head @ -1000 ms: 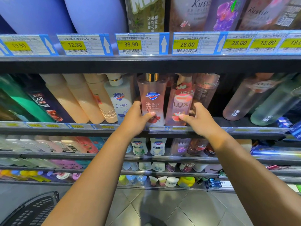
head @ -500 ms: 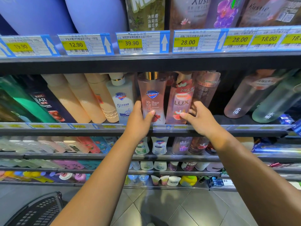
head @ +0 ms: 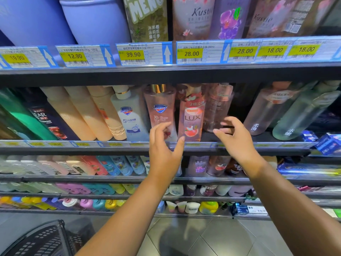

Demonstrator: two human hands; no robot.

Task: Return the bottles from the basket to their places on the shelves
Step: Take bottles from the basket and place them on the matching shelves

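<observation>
Both arms are being held out toward the shelf (head: 55, 147), where the pink Safeguard bottle (head: 160, 106) and LUX bottle (head: 191, 117) are standing. The left hand (head: 164, 146) and right hand (head: 238, 141) are being held before them, fingers (head: 219, 132) loosely spread, gripping nothing.

Basket (head: 36, 241) cut off at btm-left edge. Top-shelf bottles (head: 145, 19) cropped by upper edge. Mid-shelf price tags (head: 55, 144) too blurred to read. Pink Safeguard bottle (head: 160, 108): lower label partly hidden behind left grip (head: 164, 150). Clear pink bottle (head: 217, 106): text illegible.
</observation>
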